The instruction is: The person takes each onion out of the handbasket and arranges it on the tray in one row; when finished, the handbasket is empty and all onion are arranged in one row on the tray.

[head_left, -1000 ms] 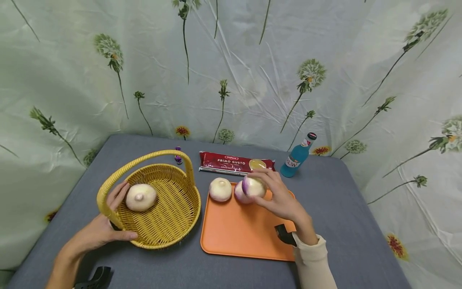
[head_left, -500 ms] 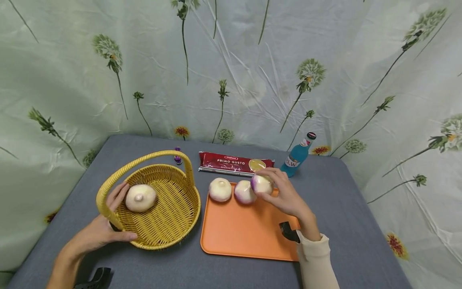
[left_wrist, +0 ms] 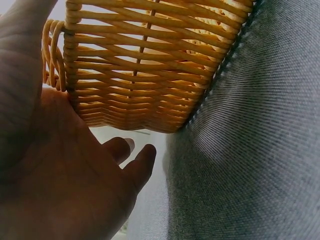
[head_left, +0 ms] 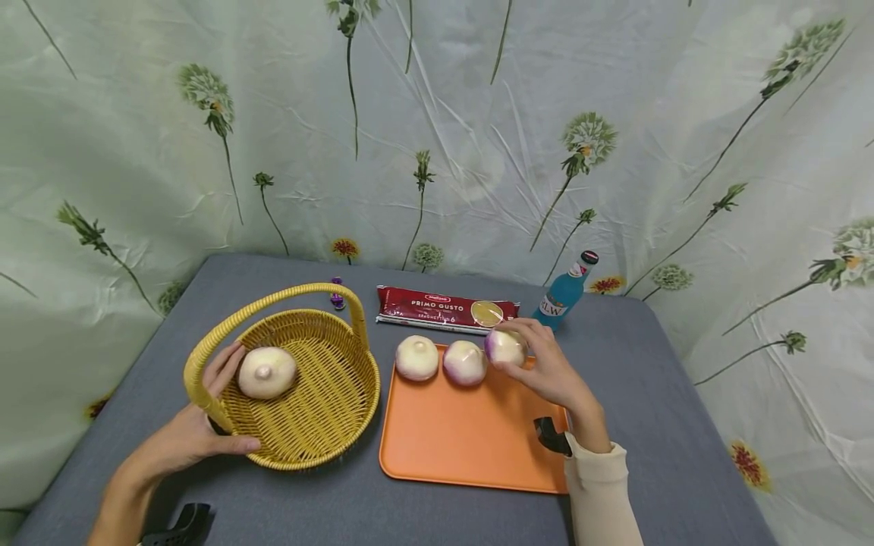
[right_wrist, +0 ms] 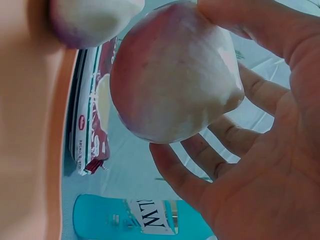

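The right hand [head_left: 546,371] has a purple-topped turnip [head_left: 505,346] pinched between thumb and curled fingertips, at the far right corner of the orange tray [head_left: 464,447]; whether it rests on the tray or is just above it I can't tell. From the right wrist view the fingers [right_wrist: 200,175] cup loosely behind the turnip, with only the tips bearing on it. Two more turnips sit on the tray's far edge: a purple-tinged one [head_left: 464,362] just beside the held one, and a paler one [head_left: 417,358] to its left. A fourth turnip [head_left: 266,372] lies inside the yellow wicker basket [head_left: 328,409] on the left of the grey table [head_left: 683,425].

The left hand [head_left: 184,436] holds the basket's near-left rim, thumb along the outside wall and fingers reaching inside near the base of the handle [head_left: 273,299]; the wrist view shows the palm flat against the weave with fingers relaxed.

The grip on the held turnip looks light, so it could slip and roll, knocking its neighbour off the tray edge toward the spaghetti packet [head_left: 447,309]. The blue bottle [head_left: 565,294] stands near the hand and could be tipped by a careless swing.

The packet reads "PRIMO GUSTO" with a "6"; the bottle label shows "LW".
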Motion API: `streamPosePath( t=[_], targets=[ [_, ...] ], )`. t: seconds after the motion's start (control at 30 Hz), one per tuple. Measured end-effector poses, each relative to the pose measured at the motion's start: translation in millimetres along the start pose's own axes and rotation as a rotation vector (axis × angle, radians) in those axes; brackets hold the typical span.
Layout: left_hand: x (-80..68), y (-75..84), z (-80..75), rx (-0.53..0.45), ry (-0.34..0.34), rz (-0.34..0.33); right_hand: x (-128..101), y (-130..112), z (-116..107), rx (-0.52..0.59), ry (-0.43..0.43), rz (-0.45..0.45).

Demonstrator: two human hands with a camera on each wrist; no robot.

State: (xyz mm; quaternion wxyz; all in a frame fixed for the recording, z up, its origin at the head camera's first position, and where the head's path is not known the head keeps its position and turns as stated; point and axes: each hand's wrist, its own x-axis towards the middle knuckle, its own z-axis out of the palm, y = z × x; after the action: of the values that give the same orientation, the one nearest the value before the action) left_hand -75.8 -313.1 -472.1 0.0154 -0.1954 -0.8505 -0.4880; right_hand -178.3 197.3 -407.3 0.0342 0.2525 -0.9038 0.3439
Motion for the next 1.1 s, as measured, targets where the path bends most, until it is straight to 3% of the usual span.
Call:
streamPosePath(
  t=[0.53, 1.1],
  targets=[
    [0.8, -1.0, 0.1, 0.013, 0.003, 0.017, 0.4, 10.7, 2.8, -0.043, -0.023, 0.074],
    [-0.3, 0.6, 0.4, 0.024, 0.011, 0.022, -1.2, 18.5, 6.0, -0.073, -0.062, 0.068]
  ],
)
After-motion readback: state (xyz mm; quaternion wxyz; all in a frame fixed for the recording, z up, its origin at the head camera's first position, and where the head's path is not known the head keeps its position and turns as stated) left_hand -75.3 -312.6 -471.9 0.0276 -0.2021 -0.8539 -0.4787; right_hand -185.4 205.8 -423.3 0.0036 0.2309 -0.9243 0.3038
